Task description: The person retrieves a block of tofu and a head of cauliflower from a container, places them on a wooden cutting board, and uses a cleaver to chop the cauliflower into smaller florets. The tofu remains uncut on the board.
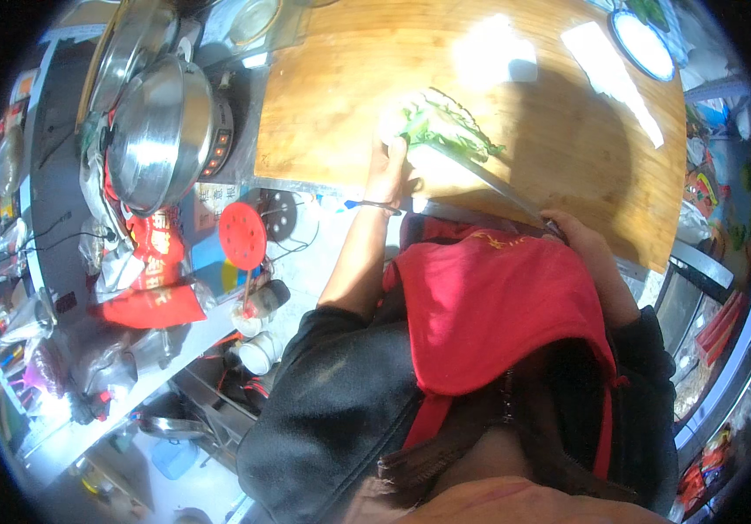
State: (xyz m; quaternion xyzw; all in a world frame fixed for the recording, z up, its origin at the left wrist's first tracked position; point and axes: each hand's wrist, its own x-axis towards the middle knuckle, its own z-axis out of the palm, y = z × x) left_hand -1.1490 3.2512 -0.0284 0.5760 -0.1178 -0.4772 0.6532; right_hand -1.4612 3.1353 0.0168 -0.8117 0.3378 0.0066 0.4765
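On the wooden board (349, 72) lie green leafy vegetables (450, 124), partly washed out by bright light. My left hand (391, 167) is at the pale end of the leaves, with the thumb against them; how firmly it grips cannot be told. A long knife (493, 180) reaches from the leaves down to my right hand (565, 229), which is closed around its handle near the board's front edge. The blade's far end touches or overlaps the leaves.
To the left, a steel pan (159, 134) stands by a cooker with lit buttons (220, 147). A white paper or cloth (614, 78) and a blue-rimmed plate (642, 44) are at the board's upper right. A red round stool (242, 236) and red bag (152, 295) are lower left.
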